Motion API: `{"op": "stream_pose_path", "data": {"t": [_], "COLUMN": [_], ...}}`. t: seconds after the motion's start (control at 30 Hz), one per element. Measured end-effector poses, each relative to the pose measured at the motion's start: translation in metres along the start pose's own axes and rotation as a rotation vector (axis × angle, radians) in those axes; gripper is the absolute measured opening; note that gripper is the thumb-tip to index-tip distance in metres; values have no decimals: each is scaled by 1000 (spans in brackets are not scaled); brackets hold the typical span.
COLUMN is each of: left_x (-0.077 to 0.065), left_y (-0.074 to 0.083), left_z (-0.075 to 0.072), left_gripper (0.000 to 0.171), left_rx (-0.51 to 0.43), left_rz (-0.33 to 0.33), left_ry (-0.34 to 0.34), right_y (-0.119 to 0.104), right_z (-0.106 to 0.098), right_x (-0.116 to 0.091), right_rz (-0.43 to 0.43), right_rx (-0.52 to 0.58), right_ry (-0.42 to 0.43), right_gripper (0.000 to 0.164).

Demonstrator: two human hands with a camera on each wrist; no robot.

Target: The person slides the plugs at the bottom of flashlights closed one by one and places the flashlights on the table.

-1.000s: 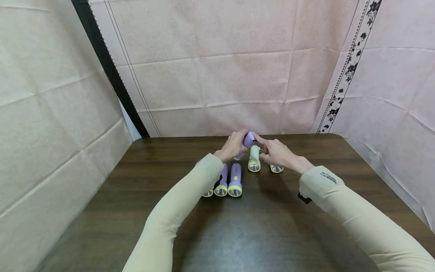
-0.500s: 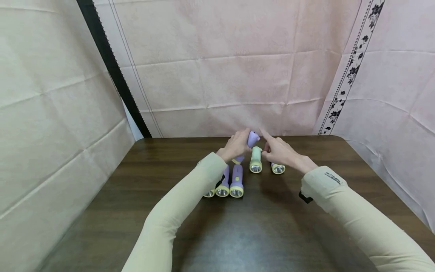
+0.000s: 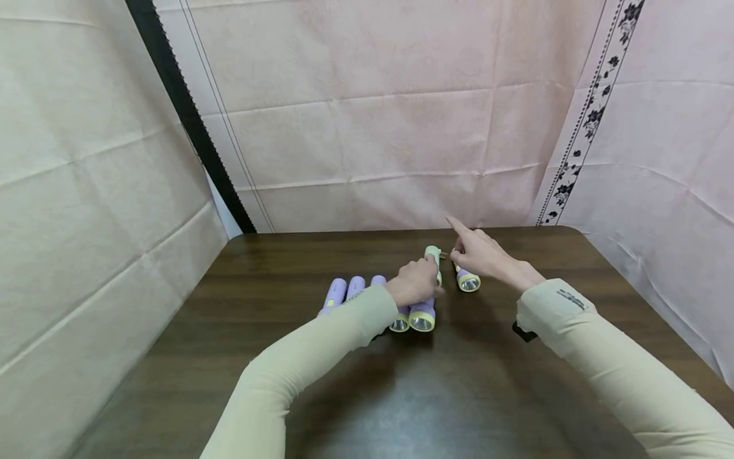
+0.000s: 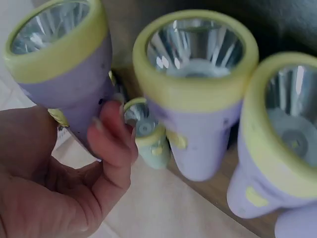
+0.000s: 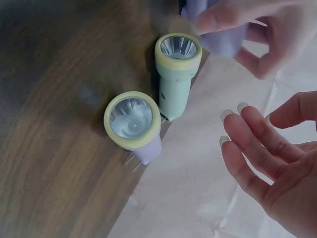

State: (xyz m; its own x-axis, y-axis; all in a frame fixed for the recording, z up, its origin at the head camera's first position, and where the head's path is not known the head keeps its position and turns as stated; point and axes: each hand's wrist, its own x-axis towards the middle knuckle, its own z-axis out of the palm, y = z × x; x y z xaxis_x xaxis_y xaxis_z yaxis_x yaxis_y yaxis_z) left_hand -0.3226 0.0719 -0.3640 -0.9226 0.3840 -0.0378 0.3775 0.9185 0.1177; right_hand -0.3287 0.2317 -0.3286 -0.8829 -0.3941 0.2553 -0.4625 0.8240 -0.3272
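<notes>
My left hand (image 3: 414, 282) grips a purple flashlight (image 4: 74, 69) with a yellow rim by its body, at the right end of a row of similar ones. Beside it in the left wrist view lies another purple flashlight (image 4: 198, 129), lens toward the camera. A mint-green flashlight (image 5: 174, 94) lies just behind the left hand, partly hidden by it in the head view. To its right rests one more purple flashlight (image 5: 146, 150) with metal prongs out at its tail. Above that one my right hand (image 3: 482, 253) holds nothing, index finger extended and the other fingers loosely bent.
Several purple flashlights (image 3: 334, 293) of the row show left of the left hand, partly covered by the sleeve. The brown wooden table (image 3: 459, 395) ends at a back edge, against a pale cloth (image 3: 413, 134) hung behind and at both sides.
My left hand has brought the purple flashlight from the back of the table forward to the row's right end. My right hand has shifted slightly right, away from the left.
</notes>
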Motion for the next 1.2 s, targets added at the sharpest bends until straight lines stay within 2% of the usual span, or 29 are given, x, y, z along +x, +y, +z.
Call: {"op": "stream_pose_path", "data": {"t": [0.13, 0.3, 0.4, 0.7, 0.87, 1.2], "left_x": [3, 8, 12, 24, 25, 25], "left_y": [7, 12, 13, 10, 9, 10], "left_z": [8, 14, 16, 23, 24, 29], "left_gripper": [48, 64, 68, 71, 71, 79], "left_rx": [61, 91, 93, 88, 92, 80], "left_rz": [-18, -81, -103, -127, -127, -110], "left_ry": [17, 61, 73, 56, 45, 65], "right_y": [1, 1, 2, 7, 7, 9], "right_z": [2, 3, 4, 4, 4, 5], "right_x": [-2, -2, -2, -4, -4, -4], "right_rz": [-9, -11, -12, 0, 2, -9], "right_rx": [3, 1, -1, 8, 8, 8], "right_ry": [-10, -11, -11, -18, -24, -14], "right_gripper": [73, 72, 71, 70, 70, 67]}}
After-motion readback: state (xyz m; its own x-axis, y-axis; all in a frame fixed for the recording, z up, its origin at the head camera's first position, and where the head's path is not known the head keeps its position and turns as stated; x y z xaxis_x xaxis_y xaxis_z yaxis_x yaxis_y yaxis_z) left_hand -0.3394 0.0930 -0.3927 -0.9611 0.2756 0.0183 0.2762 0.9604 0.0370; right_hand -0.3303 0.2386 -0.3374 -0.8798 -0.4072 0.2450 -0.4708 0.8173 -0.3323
